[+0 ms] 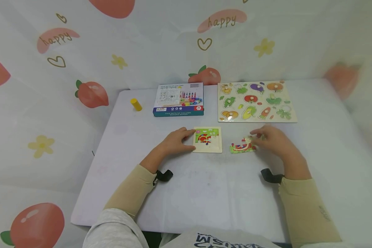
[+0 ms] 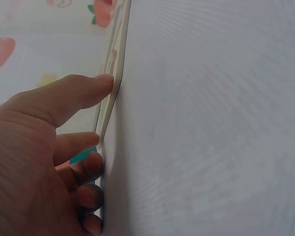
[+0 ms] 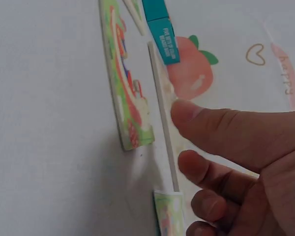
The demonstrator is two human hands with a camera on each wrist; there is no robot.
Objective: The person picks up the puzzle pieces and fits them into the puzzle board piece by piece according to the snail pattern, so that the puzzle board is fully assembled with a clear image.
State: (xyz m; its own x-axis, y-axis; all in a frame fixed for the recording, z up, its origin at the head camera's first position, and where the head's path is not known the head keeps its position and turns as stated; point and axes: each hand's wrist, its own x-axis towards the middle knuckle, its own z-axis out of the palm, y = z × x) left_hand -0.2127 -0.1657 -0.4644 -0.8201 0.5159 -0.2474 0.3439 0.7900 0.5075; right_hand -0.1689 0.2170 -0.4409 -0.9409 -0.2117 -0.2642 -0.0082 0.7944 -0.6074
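A small square puzzle tray (image 1: 215,146) lies on the table, partly filled with a red and green picture. My left hand (image 1: 176,140) rests at its left side, thumb and index finger spread along the edge; in the left wrist view the thumb (image 2: 83,96) touches the rim. To the right of the tray lie loose puzzle pieces (image 1: 241,148), green, red and white. My right hand (image 1: 274,141) hovers beside them, thumb and fingers apart. In the right wrist view, one long piece (image 3: 125,98) and a smaller piece (image 3: 169,211) lie near its fingertips, with nothing between them.
Behind the tray lies a teal-edged box of beads (image 1: 178,100). A vegetable peg board (image 1: 257,102) lies at the back right. A yellow cylinder (image 1: 136,104) is near the back left corner of the white table (image 1: 204,196).
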